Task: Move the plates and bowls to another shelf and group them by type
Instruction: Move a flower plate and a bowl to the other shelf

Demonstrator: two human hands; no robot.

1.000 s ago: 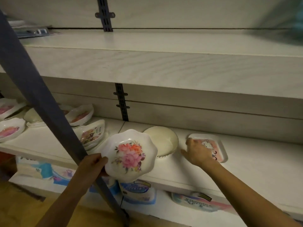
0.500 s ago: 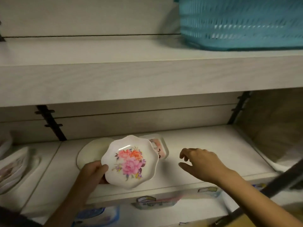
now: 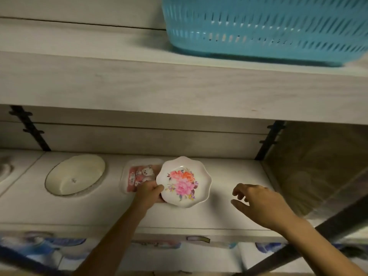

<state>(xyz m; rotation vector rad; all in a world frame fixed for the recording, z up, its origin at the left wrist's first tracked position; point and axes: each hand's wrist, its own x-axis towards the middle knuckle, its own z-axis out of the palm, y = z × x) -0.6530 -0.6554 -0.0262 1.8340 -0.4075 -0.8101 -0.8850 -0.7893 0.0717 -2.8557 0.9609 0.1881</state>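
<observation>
Gripping the floral plate point(image 3: 184, 182) by its left rim, the left hand point(image 3: 148, 193) holds it over the shelf point(image 3: 225, 212), overlapping the cartoon tray point(image 3: 137, 174) (cream bowl point(image 3: 75, 174) further left); the right hand point(image 3: 258, 202) hovers empty, fingers spread

The flowered plate point(image 3: 184, 182) hides the right edge of the cartoon tray point(image 3: 137, 175); left of it, blurred dishes point(image 3: 5, 172), perhaps bowls, are cut off.
</observation>
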